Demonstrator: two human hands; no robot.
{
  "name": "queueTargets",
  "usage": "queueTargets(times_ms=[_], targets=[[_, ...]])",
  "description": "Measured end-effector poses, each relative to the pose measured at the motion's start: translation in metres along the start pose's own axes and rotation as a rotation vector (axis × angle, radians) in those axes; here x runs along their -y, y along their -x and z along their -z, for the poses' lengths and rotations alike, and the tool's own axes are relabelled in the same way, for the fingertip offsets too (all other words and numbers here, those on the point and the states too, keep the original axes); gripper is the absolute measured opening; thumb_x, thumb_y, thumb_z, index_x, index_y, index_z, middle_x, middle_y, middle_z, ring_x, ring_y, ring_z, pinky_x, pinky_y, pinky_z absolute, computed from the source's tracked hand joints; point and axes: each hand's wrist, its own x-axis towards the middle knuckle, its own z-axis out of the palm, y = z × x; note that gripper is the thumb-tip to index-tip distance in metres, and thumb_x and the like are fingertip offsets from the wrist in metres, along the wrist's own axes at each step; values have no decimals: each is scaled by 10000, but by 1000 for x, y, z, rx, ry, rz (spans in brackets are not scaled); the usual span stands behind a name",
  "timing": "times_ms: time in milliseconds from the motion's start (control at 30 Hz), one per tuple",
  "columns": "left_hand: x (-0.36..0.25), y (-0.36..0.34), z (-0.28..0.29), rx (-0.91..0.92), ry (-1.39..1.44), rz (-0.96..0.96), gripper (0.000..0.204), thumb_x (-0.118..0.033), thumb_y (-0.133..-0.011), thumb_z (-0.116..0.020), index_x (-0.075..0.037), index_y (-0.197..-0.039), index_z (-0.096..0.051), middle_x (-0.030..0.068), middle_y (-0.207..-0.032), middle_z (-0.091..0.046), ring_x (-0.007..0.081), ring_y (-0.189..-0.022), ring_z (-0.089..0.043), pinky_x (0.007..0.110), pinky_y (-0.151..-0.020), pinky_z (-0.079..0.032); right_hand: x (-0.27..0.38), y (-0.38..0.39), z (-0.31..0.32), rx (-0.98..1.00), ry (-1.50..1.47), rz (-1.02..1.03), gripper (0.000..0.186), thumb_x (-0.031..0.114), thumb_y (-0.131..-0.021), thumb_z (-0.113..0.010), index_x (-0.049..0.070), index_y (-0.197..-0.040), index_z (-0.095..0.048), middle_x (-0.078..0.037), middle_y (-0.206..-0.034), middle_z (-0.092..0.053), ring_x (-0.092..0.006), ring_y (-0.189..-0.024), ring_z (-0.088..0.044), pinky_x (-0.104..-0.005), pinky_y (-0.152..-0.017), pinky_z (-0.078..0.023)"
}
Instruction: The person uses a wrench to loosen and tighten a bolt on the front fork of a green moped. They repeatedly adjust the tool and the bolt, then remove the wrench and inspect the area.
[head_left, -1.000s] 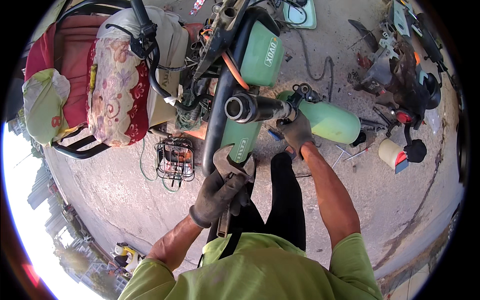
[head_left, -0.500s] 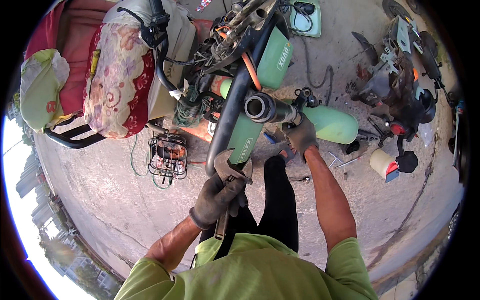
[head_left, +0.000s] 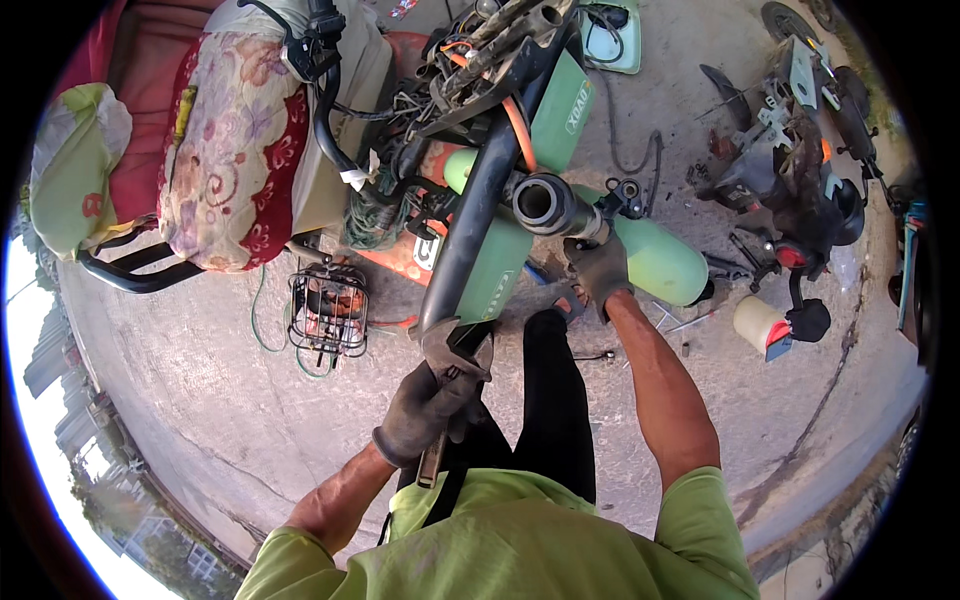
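My left hand (head_left: 425, 408), in a dark work glove, is closed around an adjustable wrench (head_left: 437, 345). The wrench's wide jaws point up, beside the lower end of a black frame bar (head_left: 470, 240) with green panels (head_left: 495, 265); whether they touch it cannot be told. My gloved right hand (head_left: 602, 268) is closed on the far end of a thick dark metal tube (head_left: 570, 217), whose open round end tilts up toward me. Beside that hand are a black clamp fitting (head_left: 627, 197) and a rounded light-green cover (head_left: 662, 262). The right fingertips are partly hidden.
At left stands a vehicle with a floral seat cover (head_left: 235, 150) and handlebar (head_left: 322, 120). A black wire basket (head_left: 328, 310) sits on the concrete. To the right lie a partly dismantled scooter (head_left: 800, 180), a cream bucket (head_left: 757, 322) and loose metal tools (head_left: 690, 322).
The open tube end has shifted right and slightly up, tilting differently against the black bar. The wrench has moved slightly down and left. Both hands keep their grips.
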Motion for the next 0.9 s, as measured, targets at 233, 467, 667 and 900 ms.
queueTargets(times_ms=[233, 467, 667, 900], targets=[[5, 2, 7, 18, 42, -33, 320, -338, -1054, -618, -51, -1195, -596, 57, -799, -690, 113, -541, -617, 232, -483, -473, 13, -28, 53, 347, 320, -61, 436, 329, -790, -795, 27, -1083, -684, -233, -1013, -738, -428, -1014, -692, -486, -865, -558], [14, 6, 9, 3, 84, -49, 309, -319, -1053, -614, -41, -1188, -598, 61, -799, -692, 115, -542, -618, 239, -491, -486, 0, 1, -2, -93, 173, -31, 384, 242, -797, -805, 22, -1086, -678, -196, -930, -752, -366, -880, -741, -450, -781, -572], [17, 7, 16, -4, 69, -51, 315, -322, -1053, -615, -38, -1186, -591, 61, -796, -688, 115, -544, -615, 240, -491, -486, 3, 7, -57, -407, -220, -238, 466, 175, -773, -845, 25, -1167, -649, -157, -1059, -752, -297, -982, -727, -404, -867, -561], [19, 8, 18, 1, 38, -56, 332, -353, -1059, -596, -29, -1131, -596, 81, -775, -691, 138, -526, -626, 236, -481, -473, 8, 8, -32, -285, -33, -54, 404, 207, -793, -825, 33, -1127, -679, -165, -948, -759, -307, -807, -741, -422, -753, -566]])
